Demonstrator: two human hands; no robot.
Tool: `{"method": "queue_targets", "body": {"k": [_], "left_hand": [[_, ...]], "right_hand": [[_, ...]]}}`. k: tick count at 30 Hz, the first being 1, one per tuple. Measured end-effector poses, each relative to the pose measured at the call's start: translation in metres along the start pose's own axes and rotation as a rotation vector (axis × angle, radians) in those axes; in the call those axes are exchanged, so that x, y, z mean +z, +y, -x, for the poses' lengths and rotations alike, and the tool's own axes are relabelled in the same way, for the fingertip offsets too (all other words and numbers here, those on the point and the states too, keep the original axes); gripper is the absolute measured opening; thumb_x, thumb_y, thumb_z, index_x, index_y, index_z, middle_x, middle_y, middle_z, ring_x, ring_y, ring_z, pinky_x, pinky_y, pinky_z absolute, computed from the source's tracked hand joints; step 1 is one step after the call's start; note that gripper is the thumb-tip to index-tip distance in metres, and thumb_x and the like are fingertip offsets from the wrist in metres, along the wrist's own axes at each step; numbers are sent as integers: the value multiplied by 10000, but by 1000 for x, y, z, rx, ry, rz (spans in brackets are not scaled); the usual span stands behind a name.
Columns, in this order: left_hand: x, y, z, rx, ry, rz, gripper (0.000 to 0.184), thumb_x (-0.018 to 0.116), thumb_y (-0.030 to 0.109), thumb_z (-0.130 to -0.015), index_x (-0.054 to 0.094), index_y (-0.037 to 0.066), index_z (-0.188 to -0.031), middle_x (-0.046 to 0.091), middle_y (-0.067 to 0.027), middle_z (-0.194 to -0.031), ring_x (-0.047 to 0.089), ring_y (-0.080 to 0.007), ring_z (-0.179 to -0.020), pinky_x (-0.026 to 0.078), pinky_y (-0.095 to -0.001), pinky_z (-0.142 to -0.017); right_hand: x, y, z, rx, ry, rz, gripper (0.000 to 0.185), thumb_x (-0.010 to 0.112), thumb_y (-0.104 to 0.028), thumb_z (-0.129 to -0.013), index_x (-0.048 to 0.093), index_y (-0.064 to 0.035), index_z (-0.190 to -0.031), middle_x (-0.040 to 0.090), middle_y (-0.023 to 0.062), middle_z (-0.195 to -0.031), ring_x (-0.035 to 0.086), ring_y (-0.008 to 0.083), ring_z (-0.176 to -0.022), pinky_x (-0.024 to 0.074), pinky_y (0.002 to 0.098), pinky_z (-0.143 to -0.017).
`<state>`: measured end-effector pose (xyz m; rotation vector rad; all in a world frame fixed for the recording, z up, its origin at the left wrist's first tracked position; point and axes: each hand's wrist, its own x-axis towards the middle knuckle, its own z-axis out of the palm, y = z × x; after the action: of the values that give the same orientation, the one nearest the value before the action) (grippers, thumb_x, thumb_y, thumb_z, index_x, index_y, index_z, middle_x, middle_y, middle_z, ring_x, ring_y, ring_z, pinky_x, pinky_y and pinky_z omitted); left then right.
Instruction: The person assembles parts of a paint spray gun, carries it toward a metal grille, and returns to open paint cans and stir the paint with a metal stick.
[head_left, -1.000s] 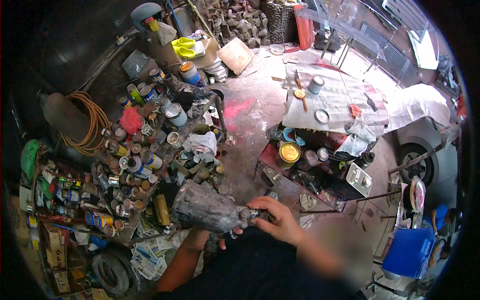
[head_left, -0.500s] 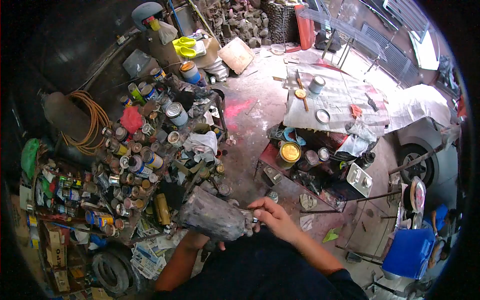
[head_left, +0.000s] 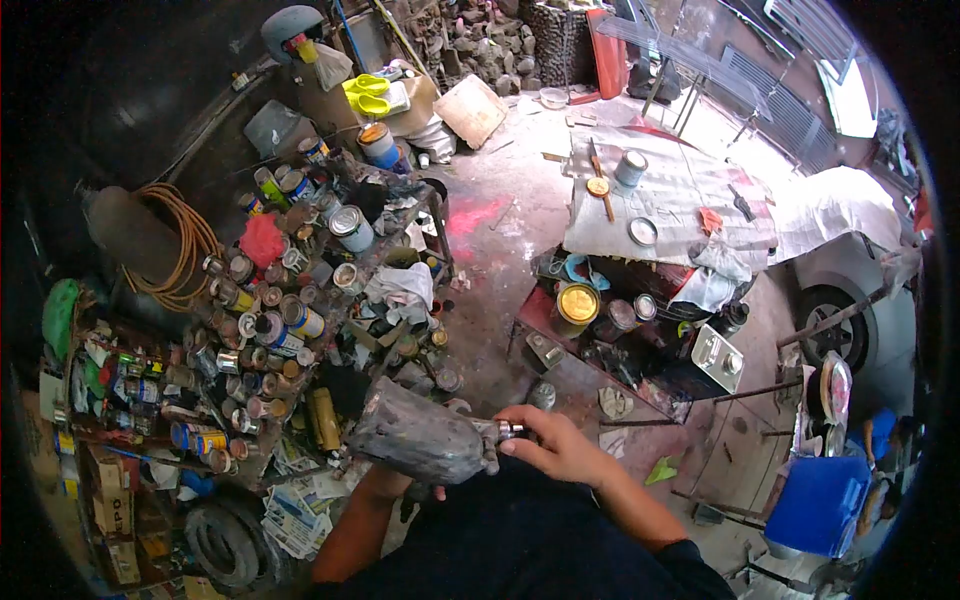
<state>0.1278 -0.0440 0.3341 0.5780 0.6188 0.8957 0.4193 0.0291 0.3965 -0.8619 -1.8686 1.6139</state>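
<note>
- The big grey cup [head_left: 415, 432], smeared with old paint, is up in the air in front of the dark shirt [head_left: 520, 535]. It lies tipped on its side, with its fat body to the left and its small metal end [head_left: 510, 430] to the right.
- The right hand [head_left: 560, 447] has its grip closed on the metal end, with the thumb and fingers pinching it.
- The left hand [head_left: 390, 482] is under the cup. Most of it is hidden, so I cannot tell how its grip is.
- The step in hand looks like working on the metal end, maybe turning it, while the cup is held up.
- I think the next move calls for a tight pinch on the right and a steady hold on the left, so the cup does not roll or slip.
- I cannot see inside the cup. If it is wet in there, tipping it more could make a mess.
- Ahead, a worktop [head_left: 690, 235] has a pale sheet over it, and a tin [head_left: 631, 170] stands on top.
- On the left sit lots of paint tins [head_left: 303, 318], well apart from the right hand.
</note>
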Motion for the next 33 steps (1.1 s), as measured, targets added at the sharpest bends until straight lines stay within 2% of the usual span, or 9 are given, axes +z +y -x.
{"method": "queue_targets", "body": {"k": [5, 7, 10, 16, 19, 22, 25, 28, 33], "left_hand": [[16, -1, -1, 64, 27, 208, 705, 494, 553, -1011, 375, 20, -1458, 563, -219, -1352, 705, -351, -994, 648, -459, -535], [5, 2, -7, 67, -130, 211, 760, 488, 600, -992, 356, 29, -1475, 545, -223, -1375, 676, -374, -1067, 652, -500, -594], [3, 1, -3, 84, -202, 320, 834, 489, 653, -964, 330, 31, -1496, 520, -223, -1408, 623, -389, -1164, 637, -555, -684], [12, 4, -6, 73, -141, 245, 912, 497, 683, -939, 280, 28, -1536, 449, -215, -1483, 567, -391, -1246, 611, -553, -791], [18, 5, -10, 71, -133, 228, 952, 501, 698, -927, 254, 26, -1555, 414, -211, -1520, 538, -392, -1287, 598, -552, -845], [28, 10, -14, 73, -118, 216, 993, 505, 713, -914, 229, 25, -1575, 378, -207, -1558, 510, -393, -1328, 585, -550, -899], [35, 14, -8, 55, -1, 230, 986, 513, 701, -919, 219, 26, -1574, 403, -208, -1535, 533, -402, -1298, 614, -582, -805], [28, 9, -4, 134, 6, 275, 969, 506, 693, -929, 211, 34, -1574, 419, -209, -1516, 554, -413, -1266, 631, -594, -705], [4, -3, -5, 85, -75, 296, 908, 508, 662, -948, 239, 49, -1562, 475, -205, -1458, 616, -402, -1180, 648, -519, -639]], "right_hand": [[-2, -1, -2, -158, 59, 142, 348, 689, -180, -951, 604, -21, -1248, 646, 132, -1072, 634, 283, -980, 494, 378, -865], [-2, -8, -1, -139, 67, 144, 350, 690, -173, -944, 605, -19, -1247, 647, 139, -1092, 627, 298, -1019, 489, 387, -886], [1, -1, 1, -147, 82, 138, 336, 666, -186, -971, 600, -9, -1248, 640, 114, -1071, 644, 245, -945, 501, 359, -842], [6, 18, 3, 270, -27, -152, 255, 567, -202, -1048, 595, -8, -1211, 606, 44, -1022, 610, 121, -761, 519, 288, -735], [12, -1, -3, 363, 121, -525, 210, 567, -162, -1045, 591, -27, -1205, 591, 36, -1077, 605, 114, -845, 531, 279, -749], [19, 11, -3, 185, 216, -612, 220, 589, -114, -1027, 576, -43, -1235, 550, 45, -1173, 585, 106, -986, 541, 265, -760], [20, 6, -1, 104, 224, -636, 295, 681, -73, -962, 571, -43, -1234, 546, 57, -1218, 575, 121, -961, 516, 264, -787], [12, 16, -2, -162, 190, -155, 360, 712, -18, -904, 582, -48, -1238, 556, 74, -1225, 577, 160, -1044, 494, 297, -876], [11, 12, -1, -157, 204, -127, 388, 730, 5, -863, 593, -40, -1223, 571, 106, -1248, 579, 217, -1133, 467, 329, -954]]}}
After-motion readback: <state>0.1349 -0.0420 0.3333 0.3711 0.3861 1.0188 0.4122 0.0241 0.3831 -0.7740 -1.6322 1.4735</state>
